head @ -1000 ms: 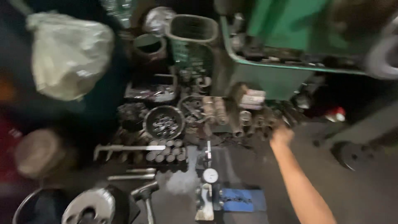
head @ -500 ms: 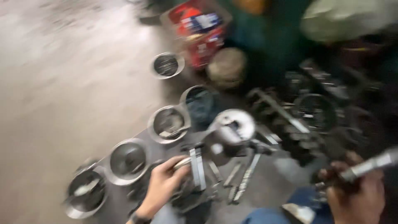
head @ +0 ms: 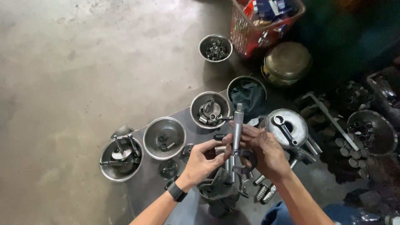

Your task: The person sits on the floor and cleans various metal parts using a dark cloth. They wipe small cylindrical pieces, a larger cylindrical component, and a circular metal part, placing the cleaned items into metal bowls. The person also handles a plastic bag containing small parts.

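Above the grey floor mat (head: 146, 187), your right hand (head: 266, 152) grips a micrometer (head: 238, 133) by its dark frame, the steel barrel standing upright so its scale faces you, while your left hand (head: 204, 160) pinches a small metal part (head: 220, 148) beside the frame. Steel bowls (head: 164, 137) of engine pieces ring your hands, with a connecting rod (head: 284, 129) on a domed cover (head: 287, 127) to the right, leaving little room to lower anything.

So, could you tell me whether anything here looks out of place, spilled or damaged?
Nothing stands out. The left hand and right hand hold a micrometer upright above the sheet. The steel bowls sit upright with their parts inside, and a connecting rod lies on an upturned pot.
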